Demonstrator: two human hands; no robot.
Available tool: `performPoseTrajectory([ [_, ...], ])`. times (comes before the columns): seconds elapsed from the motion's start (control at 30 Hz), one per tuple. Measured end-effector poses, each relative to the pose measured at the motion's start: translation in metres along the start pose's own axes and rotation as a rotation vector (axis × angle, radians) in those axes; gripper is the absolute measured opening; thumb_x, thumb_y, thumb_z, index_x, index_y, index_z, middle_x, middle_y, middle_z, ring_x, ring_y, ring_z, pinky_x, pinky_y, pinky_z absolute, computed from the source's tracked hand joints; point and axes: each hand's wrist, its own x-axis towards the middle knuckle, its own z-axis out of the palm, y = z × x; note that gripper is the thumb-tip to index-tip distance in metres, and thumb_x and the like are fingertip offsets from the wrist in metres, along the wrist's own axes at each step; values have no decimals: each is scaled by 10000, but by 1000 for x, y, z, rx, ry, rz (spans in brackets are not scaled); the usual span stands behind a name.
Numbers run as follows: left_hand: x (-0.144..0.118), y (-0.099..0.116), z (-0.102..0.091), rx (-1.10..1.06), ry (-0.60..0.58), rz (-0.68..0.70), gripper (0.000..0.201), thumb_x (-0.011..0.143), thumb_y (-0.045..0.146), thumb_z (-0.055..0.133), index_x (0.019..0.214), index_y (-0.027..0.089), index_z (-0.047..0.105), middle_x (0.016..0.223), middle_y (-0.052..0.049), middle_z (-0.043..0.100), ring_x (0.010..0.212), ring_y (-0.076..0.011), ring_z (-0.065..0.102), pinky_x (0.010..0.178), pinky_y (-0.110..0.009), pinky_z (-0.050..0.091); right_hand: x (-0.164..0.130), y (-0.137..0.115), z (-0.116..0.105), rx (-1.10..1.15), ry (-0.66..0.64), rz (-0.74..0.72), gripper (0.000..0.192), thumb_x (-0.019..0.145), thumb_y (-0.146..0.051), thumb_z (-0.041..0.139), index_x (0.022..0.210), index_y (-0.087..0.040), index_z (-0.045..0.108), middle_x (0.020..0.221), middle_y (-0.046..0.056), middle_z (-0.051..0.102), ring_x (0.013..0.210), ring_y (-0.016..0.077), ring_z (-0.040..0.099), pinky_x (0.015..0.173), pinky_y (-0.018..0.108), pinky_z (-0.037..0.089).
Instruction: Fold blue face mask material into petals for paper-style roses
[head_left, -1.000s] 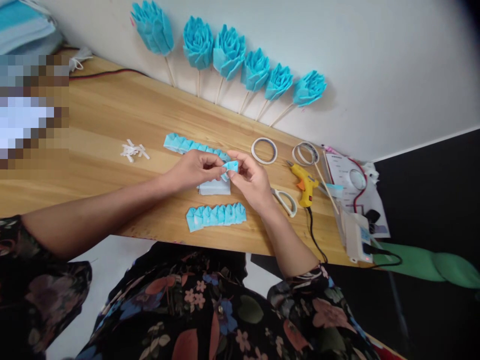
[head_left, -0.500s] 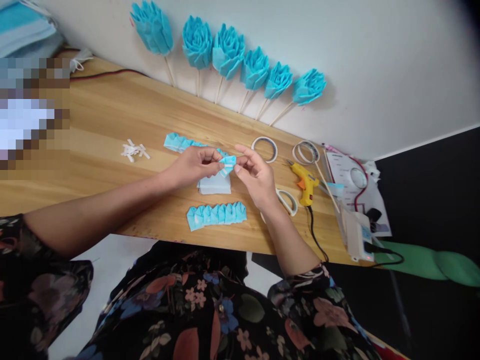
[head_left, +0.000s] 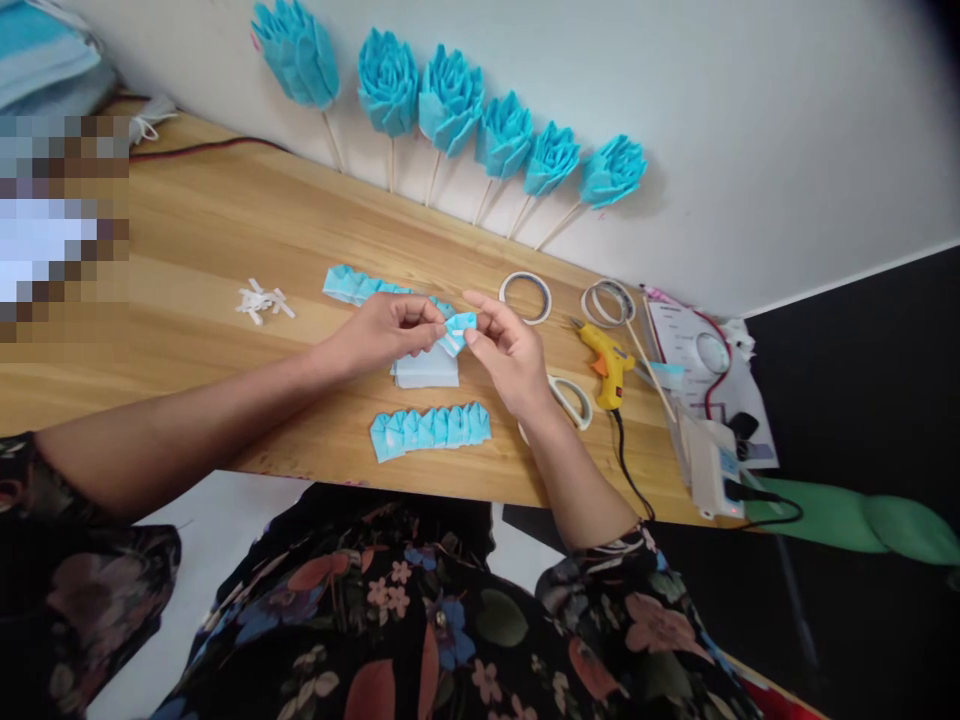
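Observation:
A small folded blue petal (head_left: 460,336) with a white strip across it is pinched between my two hands above the table. My left hand (head_left: 397,330) grips its left side between thumb and fingertips. My right hand (head_left: 514,350) has thumb and finger at its right edge, the other fingers partly raised. Beneath lies a stack of pale blue sheets (head_left: 426,372), partly covered by the hands. Behind is a row of folded blue petals (head_left: 356,286), its right part hidden. A second petal row (head_left: 431,430) lies nearer the table's front edge.
Blue flowers on sticks (head_left: 451,100) lean against the wall. White strips (head_left: 262,300) lie at left. Tape rolls (head_left: 526,275), scissors (head_left: 577,402) and a yellow glue gun (head_left: 611,370) with a black cord are at right, near a power strip (head_left: 716,475).
The petal has turned slightly between my fingertips, and my right thumb sits a little further over its edge. The whole view has shifted slightly; the table's things stay put.

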Motion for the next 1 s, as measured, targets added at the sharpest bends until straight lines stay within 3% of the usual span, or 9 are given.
performPoseTrajectory([
  [0.33, -4, 5, 4, -6, -54, 7, 143, 806, 264, 675, 732, 156, 619, 602, 32, 562, 542, -69, 482, 517, -200, 369, -3, 7, 2, -10, -86, -22, 463, 888, -355, 652, 1343, -289, 596, 921, 5, 659, 843, 161, 620, 863, 377, 564],
  [0.77, -2, 1, 0, -3, -6, -5, 186, 810, 311, 675, 726, 165, 597, 569, 36, 538, 521, -73, 475, 511, -204, 373, 2, 7, -6, 47, -42, -7, 478, 901, -429, 642, 1359, -303, 583, 962, 6, 710, 896, 169, 657, 894, 391, 566],
  [1.0, -4, 5, 3, 31, 23, 18, 270, 827, 412, 677, 741, 166, 608, 650, 15, 594, 603, -94, 525, 573, -226, 407, 2, 10, -5, 49, -38, 2, 474, 875, -417, 676, 1331, -308, 608, 920, 0, 697, 840, 156, 638, 844, 369, 564],
])
